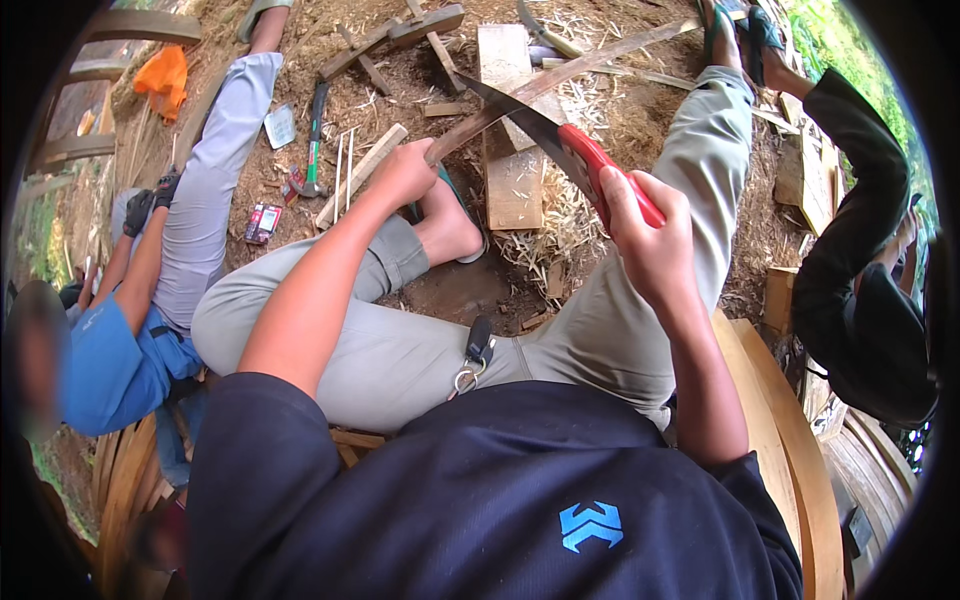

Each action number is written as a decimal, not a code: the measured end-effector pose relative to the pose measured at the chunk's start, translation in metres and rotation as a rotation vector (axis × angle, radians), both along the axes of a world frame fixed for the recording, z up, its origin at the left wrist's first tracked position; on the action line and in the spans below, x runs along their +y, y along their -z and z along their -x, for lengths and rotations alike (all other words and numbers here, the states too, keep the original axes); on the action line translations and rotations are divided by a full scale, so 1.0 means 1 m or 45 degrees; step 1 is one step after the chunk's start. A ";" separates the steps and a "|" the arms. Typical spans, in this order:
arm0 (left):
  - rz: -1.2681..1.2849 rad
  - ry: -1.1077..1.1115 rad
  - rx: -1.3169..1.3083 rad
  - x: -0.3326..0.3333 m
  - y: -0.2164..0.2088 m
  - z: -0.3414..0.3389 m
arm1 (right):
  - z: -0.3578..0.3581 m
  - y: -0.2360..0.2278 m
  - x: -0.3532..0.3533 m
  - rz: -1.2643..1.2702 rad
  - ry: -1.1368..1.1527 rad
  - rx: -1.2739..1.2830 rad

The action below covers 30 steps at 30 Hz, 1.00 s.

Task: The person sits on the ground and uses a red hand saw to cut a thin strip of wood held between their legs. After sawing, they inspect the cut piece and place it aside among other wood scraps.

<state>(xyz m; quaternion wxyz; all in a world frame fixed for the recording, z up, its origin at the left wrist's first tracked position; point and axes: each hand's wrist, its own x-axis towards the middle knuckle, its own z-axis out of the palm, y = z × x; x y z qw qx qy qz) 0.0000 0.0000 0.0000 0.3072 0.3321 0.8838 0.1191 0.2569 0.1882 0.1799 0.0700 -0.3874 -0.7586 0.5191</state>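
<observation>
My right hand point(645, 225) is closed around the red handle point(600, 170) of a pruning saw. Its dark, curved blade point(540, 128) tapers to a point toward the upper left; teeth cannot be made out. With my left hand point(405, 175) I grip the near end of a long wooden strip point(590, 65), which slants away to the upper right. The blade crosses over the strip just beyond my left hand; whether they touch is unclear. Below the crossing lies a wooden block point(514, 185) strewn with shavings, between my spread legs.
Left of my foot lie a hammer point(315, 140), a wooden batten point(362, 175) and a small red package point(263, 223). Another curved blade tool point(550, 32) rests at the far side. A person in blue point(130, 350) sits left; another in dark clothes point(850, 230) is at right.
</observation>
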 end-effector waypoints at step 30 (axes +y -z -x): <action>0.044 0.030 -0.083 -0.001 0.003 -0.028 | -0.046 -0.006 0.022 -0.033 -0.095 -0.001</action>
